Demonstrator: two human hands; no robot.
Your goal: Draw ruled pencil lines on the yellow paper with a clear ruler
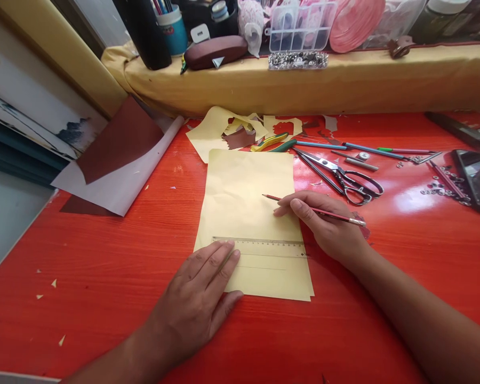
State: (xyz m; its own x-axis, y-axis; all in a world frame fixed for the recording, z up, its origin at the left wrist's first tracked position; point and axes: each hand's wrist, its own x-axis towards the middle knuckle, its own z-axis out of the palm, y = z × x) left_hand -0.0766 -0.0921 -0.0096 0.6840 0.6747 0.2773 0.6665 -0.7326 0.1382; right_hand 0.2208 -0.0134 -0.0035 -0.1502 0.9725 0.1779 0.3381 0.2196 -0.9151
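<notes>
Pale yellow paper (248, 181) lies on the red table, with a second sheet's edge showing at its lower right corner. A clear ruler (270, 248) rests across its lower part, and a thin pencil line shows below it. My left hand (204, 290) is flat, fingers stretched out, pressing on the ruler's left end and the paper. In my right hand (324, 221) is a dark red pencil (334, 215), gripped between thumb and fingers. Its tip points left above the ruler; whether it touches the paper I cannot tell.
Scissors (340, 176), pens (324, 145) and yellow-handled pliers (270, 142) lie beyond the paper. Cut yellow scraps (212, 130) sit behind it. Curled brown sheets (118, 144) lie at left, a phone (478, 178) at right. A cloth-covered ledge (224, 88) bears boxes and jars.
</notes>
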